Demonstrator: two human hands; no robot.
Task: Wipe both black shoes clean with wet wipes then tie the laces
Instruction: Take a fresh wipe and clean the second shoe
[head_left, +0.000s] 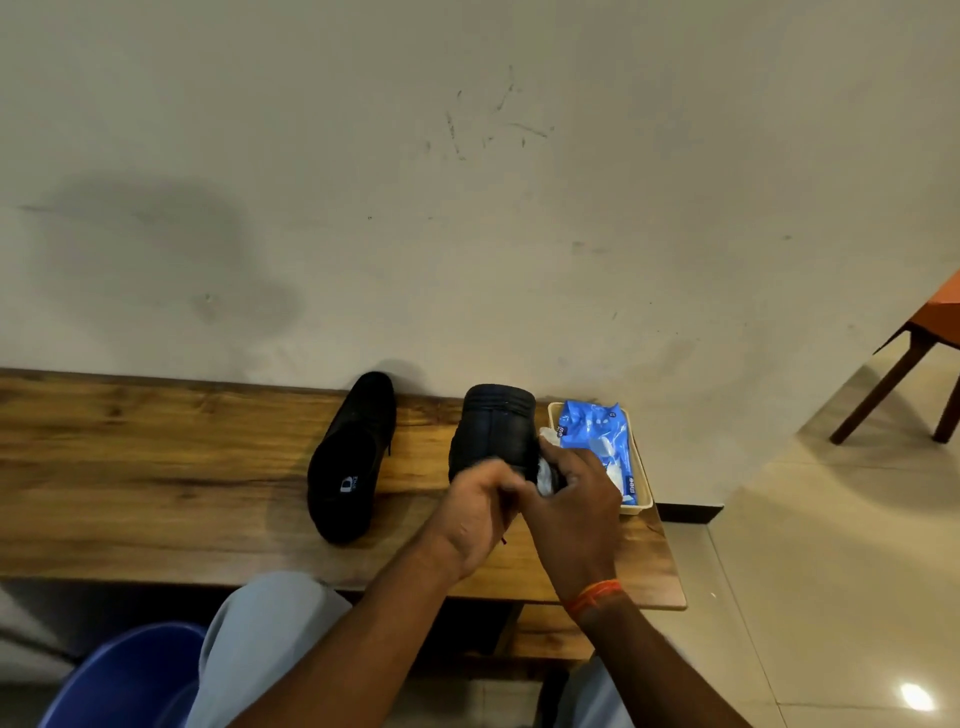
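Observation:
One black shoe (349, 462) lies upright on the wooden table (156, 467), its opening toward me. The other black shoe (496, 431) is tipped up with its ribbed sole facing me. My left hand (475, 514) grips its near end. My right hand (571, 499) holds a white wet wipe (545, 470) against the shoe's right side. Behind that hand, a blue wet wipe pack (597, 431) lies in a cream tray (641, 478). A thin lace end hangs below my left hand.
The table stands against a plain wall (467, 208), and its right edge is just past the tray. A blue plastic chair (130, 675) is under me at the lower left. An orange-topped table with wooden legs (914, 364) stands on the tiled floor at right.

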